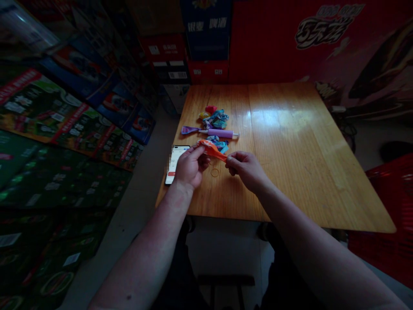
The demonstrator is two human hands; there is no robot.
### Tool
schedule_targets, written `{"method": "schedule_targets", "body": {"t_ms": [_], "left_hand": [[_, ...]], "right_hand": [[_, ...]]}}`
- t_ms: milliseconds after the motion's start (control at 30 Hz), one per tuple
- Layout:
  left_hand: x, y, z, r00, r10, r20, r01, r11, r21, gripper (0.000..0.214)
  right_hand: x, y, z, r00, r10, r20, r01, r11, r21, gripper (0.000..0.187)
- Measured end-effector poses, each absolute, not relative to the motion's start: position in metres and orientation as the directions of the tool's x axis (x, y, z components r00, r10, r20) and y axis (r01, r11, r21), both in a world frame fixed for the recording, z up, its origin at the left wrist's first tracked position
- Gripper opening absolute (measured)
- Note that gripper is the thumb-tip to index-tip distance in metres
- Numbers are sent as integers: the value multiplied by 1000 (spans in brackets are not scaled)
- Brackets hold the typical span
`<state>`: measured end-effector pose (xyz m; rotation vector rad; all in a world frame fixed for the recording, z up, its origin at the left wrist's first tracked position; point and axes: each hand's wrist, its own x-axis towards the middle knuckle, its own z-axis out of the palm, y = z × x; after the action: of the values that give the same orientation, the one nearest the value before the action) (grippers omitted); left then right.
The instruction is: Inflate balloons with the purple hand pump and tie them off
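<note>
Bare forearms come first, the left (158,241) and the right (306,228), both reaching toward an orange balloon (213,149). Below and on the near side of that balloon, a dark stool (226,280) shows under the edge of a wooden worktop (290,172). Well to the right of the balloon is a red basket (389,215); well to the left, green cartons (74,185) are stacked.

Just on the near side of the balloon, a rubber band (214,172) lies on the worktop. To its left is a phone (176,165) with a lit screen, partly covered by the left hand (191,165). This hand is closed on the wide end of the balloon, while the right hand (243,167) pinches its narrow end. The balloon hangs limp between them, over the worktop.

Just beyond it lie patterned blue balloons (222,145), then a purple pump (221,134). A flat purple balloon (190,130) lies at the pump's nozzle; whether it is fitted on, I cannot tell. Farther beyond the orange balloon sits a heap of red, yellow and blue balloons (217,118). Farthest past it stand a blue box (207,41) and a red poster (267,47).
</note>
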<state>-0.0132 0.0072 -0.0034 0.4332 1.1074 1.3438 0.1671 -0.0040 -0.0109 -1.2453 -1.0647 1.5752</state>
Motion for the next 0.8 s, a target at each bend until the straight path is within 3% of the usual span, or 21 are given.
{"method": "schedule_targets", "body": {"t_ms": [100, 200, 467, 567, 633, 800], "left_hand": [[3, -5, -5, 80, 913, -400, -481, 387, 787, 32], [15, -12, -9, 176, 895, -410, -403, 446, 799, 37], [16, -7, -13, 44, 918, -394, -487, 364, 794, 28], [12, -3, -7, -5, 929, -369, -527, 311, 791, 23], [10, -1, -2, -15, 929, -369, -561, 297, 773, 19], [10, 0, 5, 20, 914, -405, -633, 326, 702, 9]], "right_hand": [[163, -3, -14, -165, 953, -255, -174, -282, -943, 29], [160, -3, -16, -173, 962, -211, -198, -243, -950, 33], [162, 0, -16, -216, 969, -119, -111, -145, -983, 32], [167, 5, -19, -133, 989, -64, 28, -61, -998, 32], [174, 11, -22, -12, 999, 51, 207, 52, -977, 27], [195, 32, -29, 79, 936, 344, 532, 252, -808, 21]]}}
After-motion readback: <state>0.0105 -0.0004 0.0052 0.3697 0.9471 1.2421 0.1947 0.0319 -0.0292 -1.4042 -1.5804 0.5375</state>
